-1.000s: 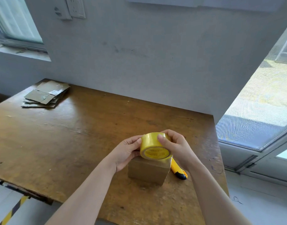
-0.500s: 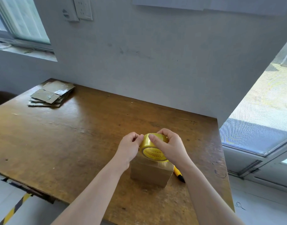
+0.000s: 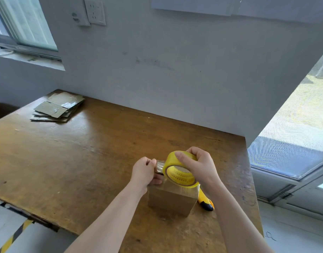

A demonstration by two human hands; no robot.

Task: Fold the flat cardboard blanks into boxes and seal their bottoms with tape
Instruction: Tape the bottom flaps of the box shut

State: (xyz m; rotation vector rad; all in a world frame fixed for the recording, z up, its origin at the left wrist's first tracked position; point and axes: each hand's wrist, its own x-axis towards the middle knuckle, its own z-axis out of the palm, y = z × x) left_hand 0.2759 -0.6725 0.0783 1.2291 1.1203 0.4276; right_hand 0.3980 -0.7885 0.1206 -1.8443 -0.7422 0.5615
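Folded box (image 3: 171, 201) standing near front right of table (image 3: 74, 161), closed face up. Tape roll (image 3: 180, 170) tilted on edge just above box top, gripped around rim by right hand (image 3: 199, 167). Short clear strip pulled off roll leftward, free end pinched in left hand (image 3: 145, 172), fingers curled. Yellow-black cutter (image 3: 205, 201) lying just right of box, partly hidden. Stack of flat blanks (image 3: 58, 109) at far left corner, well apart.
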